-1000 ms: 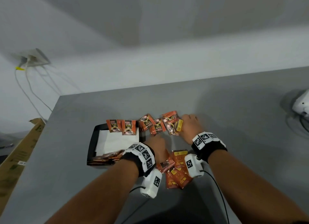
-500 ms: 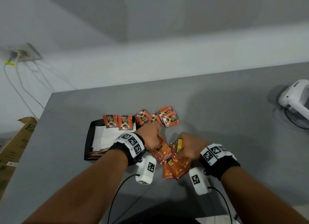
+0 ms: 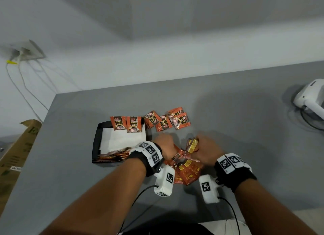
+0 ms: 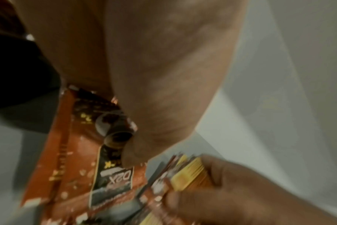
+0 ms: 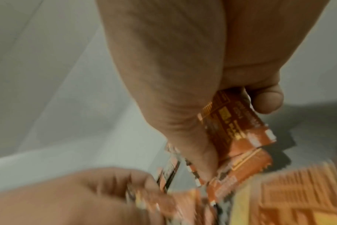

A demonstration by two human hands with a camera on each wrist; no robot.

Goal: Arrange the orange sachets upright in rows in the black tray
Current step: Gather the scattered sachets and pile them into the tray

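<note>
While most of the job is still ahead of us, we start from the loose heap of orange sachets (image 3: 186,171) lying on the grey table (image 3: 228,115) just right of the black tray (image 3: 96,141), nearest to us. Our left hand (image 3: 164,146) sits over that heap beside the tray's right wall, thumb and fingers pinching one sachet (image 4: 113,172) by its face; our right hand (image 3: 206,149), further right of the tray, has its fingers curled round a small stack of sachets (image 3: 192,145) held on edge. In the tray, a short row (image 3: 114,155) leans along the near wall over the white paper liner (image 3: 122,138), and two sachets (image 3: 126,123) stand against the far wall. Beyond the tray's far right corner, another cluster (image 3: 166,119) lies flat on the table. We judge the tray barely a quarter filled, with both heaps still to be stood in rows.
</note>
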